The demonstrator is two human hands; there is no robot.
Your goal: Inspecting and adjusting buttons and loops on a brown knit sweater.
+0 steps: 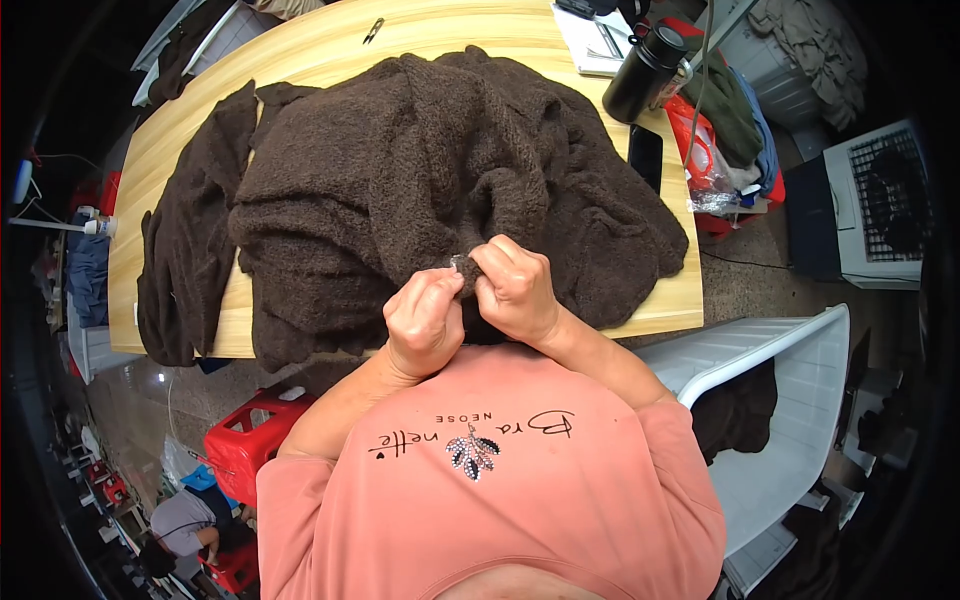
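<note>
A large dark brown fuzzy knit garment (400,170) lies spread over a light wooden table (300,50), one sleeve hanging off the left side. My left hand (425,320) and my right hand (515,285) are close together at the near edge of the garment. Each pinches a fold of the brown fabric, and a small pale object (458,262) shows between the fingertips. I cannot tell what that object is.
A black bottle (645,70), a dark phone (645,155) and papers (595,40) sit at the table's right end. A small clip (373,30) lies at the far edge. A white plastic bin (790,400) stands to my right, red crates (250,440) at lower left.
</note>
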